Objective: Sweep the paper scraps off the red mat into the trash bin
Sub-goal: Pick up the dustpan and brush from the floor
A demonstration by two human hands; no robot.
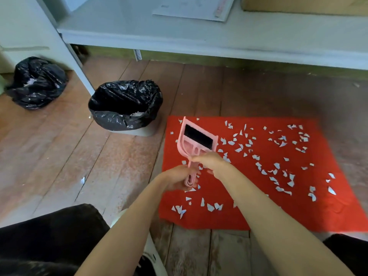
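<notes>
Seated person holds a pink dustpan set [184, 144] low over the left part of the red mat [258, 214], w/ the black-bristled brush [199, 137] nested inside the pan. Both handles lie stacked together, which is likely why two hands are on them: the pair must be pulled apart before any sweeping can start.

Left hand [176, 181] has its fingers curled tight round the handle ends. Right hand [211, 162] sits just ahead of it, fingers wrapped over the handles near the pan's neck. Neither hand is open. Which hand has the brush handle and which the pan's cannot be told; the grips overlap.

Paper scraps [276, 165] are scattered across nearly the whole mat, thickest in the middle and at the right, w/ a few under the pan and by the near edge. One stray bit lies on the wooden floor [79, 156]. None looks gathered yet.

Trash bin [111, 120], lined w/ a black bag and open at the top, stands on the floor just beside the mat's far-left corner, approx. within arm's reach for tipping. A second black bag [35, 82] sits farther left, by the shelf [199, 36].
</notes>
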